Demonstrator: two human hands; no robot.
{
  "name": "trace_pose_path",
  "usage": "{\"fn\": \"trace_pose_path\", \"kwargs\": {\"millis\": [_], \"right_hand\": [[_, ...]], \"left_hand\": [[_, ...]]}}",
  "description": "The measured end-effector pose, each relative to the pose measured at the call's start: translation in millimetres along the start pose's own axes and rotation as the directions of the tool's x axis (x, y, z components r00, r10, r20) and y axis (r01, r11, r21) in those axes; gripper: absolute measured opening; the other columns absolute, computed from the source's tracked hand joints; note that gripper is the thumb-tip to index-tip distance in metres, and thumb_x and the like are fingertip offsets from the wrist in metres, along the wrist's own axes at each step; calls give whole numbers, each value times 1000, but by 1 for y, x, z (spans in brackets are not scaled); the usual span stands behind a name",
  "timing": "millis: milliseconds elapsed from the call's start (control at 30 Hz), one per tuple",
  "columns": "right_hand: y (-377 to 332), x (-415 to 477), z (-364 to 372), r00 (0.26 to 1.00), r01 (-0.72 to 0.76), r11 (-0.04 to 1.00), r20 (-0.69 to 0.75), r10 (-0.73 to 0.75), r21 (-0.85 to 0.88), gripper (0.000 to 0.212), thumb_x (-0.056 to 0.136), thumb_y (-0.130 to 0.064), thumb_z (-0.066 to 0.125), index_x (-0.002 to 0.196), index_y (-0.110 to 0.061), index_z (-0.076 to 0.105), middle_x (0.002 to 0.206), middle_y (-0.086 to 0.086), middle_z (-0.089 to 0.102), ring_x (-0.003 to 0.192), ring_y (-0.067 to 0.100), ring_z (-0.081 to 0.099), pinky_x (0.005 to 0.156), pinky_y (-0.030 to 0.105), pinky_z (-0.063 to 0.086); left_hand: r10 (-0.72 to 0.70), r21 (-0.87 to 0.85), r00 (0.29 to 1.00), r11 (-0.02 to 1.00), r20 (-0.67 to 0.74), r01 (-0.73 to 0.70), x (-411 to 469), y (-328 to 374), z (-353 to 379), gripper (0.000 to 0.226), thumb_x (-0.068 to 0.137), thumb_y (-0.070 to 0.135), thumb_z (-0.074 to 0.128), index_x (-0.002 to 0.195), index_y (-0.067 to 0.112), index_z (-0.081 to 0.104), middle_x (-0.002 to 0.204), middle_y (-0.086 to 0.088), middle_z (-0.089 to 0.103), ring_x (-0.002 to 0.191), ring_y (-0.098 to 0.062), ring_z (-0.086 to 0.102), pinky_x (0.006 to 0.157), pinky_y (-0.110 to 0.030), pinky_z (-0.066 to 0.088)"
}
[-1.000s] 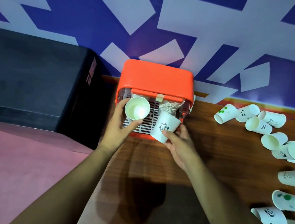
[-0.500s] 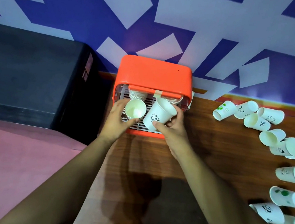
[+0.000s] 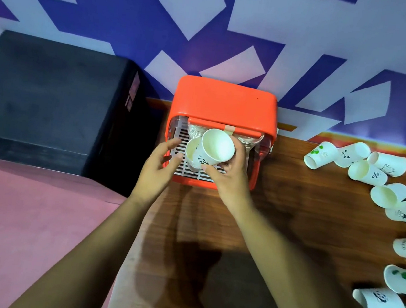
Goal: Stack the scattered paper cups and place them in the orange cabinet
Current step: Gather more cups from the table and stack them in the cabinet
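Observation:
The orange cabinet [image 3: 224, 102] stands against the wall, its front open over a white slatted tray [image 3: 181, 148]. My right hand [image 3: 232, 175] grips a white panda-print paper cup [image 3: 214, 147], tilted with its mouth up, in the cabinet opening. A second white cup [image 3: 191, 150] sits on the tray just left of and partly behind it. My left hand [image 3: 158, 166] hovers beside that cup with relaxed fingers, holding nothing. Rims of stacked cups [image 3: 195, 131] show deeper inside the cabinet. Several scattered cups [image 3: 368, 171] lie on their sides at the right.
A large black box [image 3: 49, 101] sits left of the cabinet. The cabinet stands on a brown wooden table [image 3: 303, 222]. More cups [image 3: 380, 302] lie along its right edge. A pink surface [image 3: 22, 221] lies at the lower left.
My left hand has let go of its cup, which now rests on the tray. My right hand moved the panda cup left, next to that cup.

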State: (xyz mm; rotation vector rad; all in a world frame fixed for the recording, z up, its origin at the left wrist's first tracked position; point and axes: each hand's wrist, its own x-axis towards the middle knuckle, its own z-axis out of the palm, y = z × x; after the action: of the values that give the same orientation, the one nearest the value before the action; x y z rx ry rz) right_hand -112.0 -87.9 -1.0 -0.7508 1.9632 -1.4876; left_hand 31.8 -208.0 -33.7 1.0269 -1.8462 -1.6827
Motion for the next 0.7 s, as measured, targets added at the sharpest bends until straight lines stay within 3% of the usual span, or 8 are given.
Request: {"fn": "trace_pose_path", "kwargs": {"millis": [67, 167, 300, 400, 533, 700], "right_hand": [[0, 2, 5, 1000, 27, 999, -15, -27, -40, 79, 71, -4, 76, 134, -32, 39, 134, -22, 45, 124, -1, 48, 102, 29, 46], [1, 4, 13, 999, 34, 993, -18, -36, -110, 76, 74, -8, 78, 136, -29, 40, 126, -35, 44, 116, -4, 49, 95, 12, 41], [2, 8, 15, 999, 39, 981, -5, -41, -191, 76, 78, -3, 74, 141, -25, 37, 130, -20, 44, 113, -6, 42, 88, 9, 42], [5, 7, 12, 997, 79, 965, 39, -71, -251, 80, 81, -9, 75, 147, -22, 32, 139, -19, 38, 119, -16, 34, 89, -5, 28], [11, 0, 8, 993, 114, 950, 71, -98, -291, 77, 85, -21, 76, 147, -19, 32, 139, -19, 38, 120, -29, 28, 93, -4, 26], [19, -3, 15, 997, 71, 957, 12, -70, -283, 69, 82, -27, 79, 139, -21, 40, 136, -10, 50, 123, 0, 45, 101, 19, 41]], "left_hand": [[19, -38, 1000, 999, 3, -19, -2, 10, 3, 50, 91, 48, 66, 137, 30, 58, 141, 10, 59, 134, -10, 53, 114, -47, 42], [55, -14, 996, 998, 65, -54, 1, 19, 7, 54, 91, 48, 68, 140, 29, 56, 143, 9, 58, 136, -11, 51, 115, -49, 41], [68, -4, 993, 998, 100, -68, 3, 19, 11, 54, 91, 35, 71, 142, 24, 55, 141, 10, 59, 132, -14, 55, 109, -52, 46], [95, -21, 989, 995, 115, -93, 2, 15, 11, 49, 96, 26, 68, 143, 23, 53, 143, 8, 58, 134, -16, 53, 110, -53, 44], [112, -33, 988, 994, 106, -109, -1, 11, 9, 46, 101, 21, 61, 146, 22, 50, 146, 5, 56, 136, -19, 52, 112, -52, 43], [111, -1, 986, 994, 122, -112, 0, 8, 6, 42, 102, 20, 59, 144, 20, 53, 144, 8, 57, 138, -11, 49, 116, -39, 41]]}}
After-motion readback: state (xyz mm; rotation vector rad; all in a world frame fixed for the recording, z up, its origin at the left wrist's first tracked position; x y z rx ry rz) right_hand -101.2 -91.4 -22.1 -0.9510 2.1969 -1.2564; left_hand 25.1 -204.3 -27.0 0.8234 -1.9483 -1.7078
